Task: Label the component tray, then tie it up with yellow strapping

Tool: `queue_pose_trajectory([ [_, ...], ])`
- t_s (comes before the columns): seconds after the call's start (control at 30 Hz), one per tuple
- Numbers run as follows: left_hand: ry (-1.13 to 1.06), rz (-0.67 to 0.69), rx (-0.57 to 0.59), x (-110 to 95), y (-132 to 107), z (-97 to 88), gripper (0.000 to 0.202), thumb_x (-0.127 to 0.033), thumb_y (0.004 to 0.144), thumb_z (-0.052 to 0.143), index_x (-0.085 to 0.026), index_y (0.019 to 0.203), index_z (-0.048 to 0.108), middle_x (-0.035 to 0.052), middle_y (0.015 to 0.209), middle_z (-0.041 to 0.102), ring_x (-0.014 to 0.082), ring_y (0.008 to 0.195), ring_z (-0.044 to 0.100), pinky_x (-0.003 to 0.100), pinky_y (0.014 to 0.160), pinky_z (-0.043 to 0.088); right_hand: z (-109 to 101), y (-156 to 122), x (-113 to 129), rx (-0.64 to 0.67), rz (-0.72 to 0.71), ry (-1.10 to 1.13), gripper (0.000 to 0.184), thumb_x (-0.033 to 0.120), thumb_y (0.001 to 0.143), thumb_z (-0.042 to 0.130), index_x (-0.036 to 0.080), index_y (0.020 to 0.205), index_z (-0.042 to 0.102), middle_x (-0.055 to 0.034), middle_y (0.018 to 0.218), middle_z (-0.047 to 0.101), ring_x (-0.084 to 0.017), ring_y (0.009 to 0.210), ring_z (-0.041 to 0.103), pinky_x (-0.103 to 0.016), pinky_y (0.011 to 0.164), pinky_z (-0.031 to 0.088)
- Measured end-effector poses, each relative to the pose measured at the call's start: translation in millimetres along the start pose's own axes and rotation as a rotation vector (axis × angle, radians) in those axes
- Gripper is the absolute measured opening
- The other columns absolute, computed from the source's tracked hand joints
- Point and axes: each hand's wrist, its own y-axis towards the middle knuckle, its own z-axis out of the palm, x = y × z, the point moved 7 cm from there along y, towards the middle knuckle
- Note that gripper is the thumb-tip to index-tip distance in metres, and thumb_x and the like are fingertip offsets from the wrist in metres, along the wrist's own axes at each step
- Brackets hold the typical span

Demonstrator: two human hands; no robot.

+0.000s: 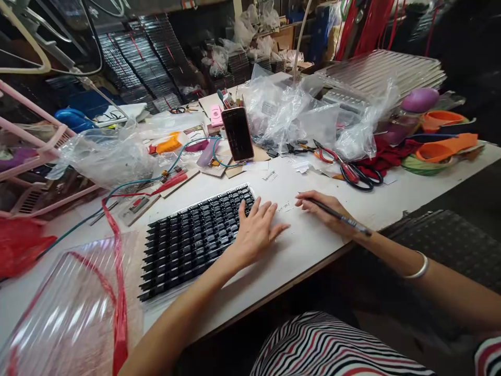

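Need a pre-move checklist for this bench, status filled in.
1. Pen in right hand: ok, held.
2. Pen's writing tip off the table: cannot tell.
3. Left hand clear of black ridged tray in this view: not ok, it overlaps the right edge.
4. Pink ribbon clear of that tray: ok, off to its left.
5. Phone standing: ok, propped up.

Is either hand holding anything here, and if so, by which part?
The right hand holds a dark pen-like tool near its forward end, the other end pointing back toward the wrist. The left hand, fingers spread, grips nothing.
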Motion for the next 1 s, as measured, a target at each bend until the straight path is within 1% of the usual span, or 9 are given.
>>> queue_pose_trajectory([
  [0.07,-0.025,-0.044,-0.063,7,1,-13.6,0.042,-0.042,0.096,0.032,-0.018,0.122,0.054,0.0078,0.132,0.053,0.0278,0.132,0.034,0.058,0.108,0.013,13,-4,7,0.094,-0.155,-0.201,0.031,0.031,0.094,0.043,0.018,0.119,0.056,-0.0077,0.098,0.064,-0.021,0.089,0.055,-0.036,0.079,0.043],
  [0.17,-0.067,-0.09,-0.163,16,-3,-35.5,0.03,-0.033,0.095,0.039,-0.019,0.111,0.06,0.006,0.126,0.057,0.0255,0.129,0.039,0.054,0.108,0.018,27,-12,12,0.191,-0.332,-0.495,0.031,0.029,0.095,0.042,0.019,0.121,0.056,-0.0091,0.108,0.064,-0.025,0.092,0.05,-0.041,0.078,0.038],
  [0.23,-0.08,-0.091,-0.208,19,-10,-48.8,0.027,-0.03,0.093,0.043,-0.018,0.11,0.061,0.006,0.124,0.059,0.0256,0.128,0.04,0.052,0.108,0.022,28,-20,12,0.223,-0.374,-0.603,0.03,0.028,0.096,0.04,0.019,0.12,0.056,-0.0086,0.116,0.062,-0.025,0.094,0.049,-0.041,0.076,0.036],
  [0.33,-0.067,-0.049,-0.223,15,-26,-61.1,0.025,-0.029,0.092,0.046,-0.018,0.109,0.061,0.0067,0.123,0.059,0.0271,0.127,0.041,0.052,0.106,0.025,20,-38,12,0.215,-0.367,-0.635,0.029,0.028,0.097,0.04,0.02,0.12,0.055,-0.0072,0.12,0.06,-0.025,0.095,0.048,-0.041,0.078,0.035],
  [0.47,-0.097,0.002,-0.255,-4,-55,-60.7,0.023,-0.028,0.091,0.048,-0.019,0.108,0.061,0.0073,0.121,0.06,0.0268,0.126,0.042,0.052,0.105,0.029,7,-61,15,0.112,-0.298,-0.528,0.031,0.024,0.096,0.04,0.021,0.125,0.052,-0.0062,0.121,0.059,-0.024,0.097,0.049,-0.043,0.082,0.038],
  [0.63,-0.194,0.02,-0.381,-34,-87,-42.7,0.021,-0.02,0.09,0.05,-0.019,0.109,0.058,0.0078,0.118,0.061,0.0246,0.125,0.043,0.05,0.103,0.034,-28,-67,17,-0.226,-0.142,-0.267,0.032,0.027,0.095,0.042,0.023,0.124,0.053,-0.0076,0.11,0.063,-0.022,0.096,0.055,-0.042,0.088,0.044],
  [0.7,-0.212,0.006,-0.403,-40,-96,-33.7,0.022,-0.017,0.089,0.051,-0.019,0.109,0.058,0.0073,0.116,0.061,0.0241,0.124,0.044,0.048,0.102,0.035,-42,-66,11,-0.314,-0.075,-0.165,0.031,0.031,0.095,0.042,0.024,0.122,0.054,-0.0064,0.109,0.063,-0.021,0.096,0.058,-0.039,0.088,0.046],
  [0.83,-0.203,-0.022,-0.424,-41,-107,-23.7,0.02,-0.013,0.088,0.051,-0.019,0.106,0.059,0.007,0.111,0.063,0.0237,0.12,0.047,0.045,0.098,0.039,-61,-62,-8,-0.363,0.082,0.027,0.033,0.038,0.093,0.046,0.022,0.121,0.054,-0.0055,0.1,0.067,-0.019,0.083,0.061,-0.035,0.079,0.05],
  [1.0,-0.163,-0.01,-0.407,-50,-97,-18.2,0.017,-0.017,0.09,0.049,-0.019,0.103,0.06,0.0064,0.106,0.065,0.0231,0.112,0.052,0.042,0.093,0.041,-55,-52,-14,-0.361,0.069,0.243,0.031,0.042,0.088,0.054,0.018,0.103,0.065,-0.0033,0.077,0.064,-0.016,0.069,0.059,-0.03,0.067,0.05],
])
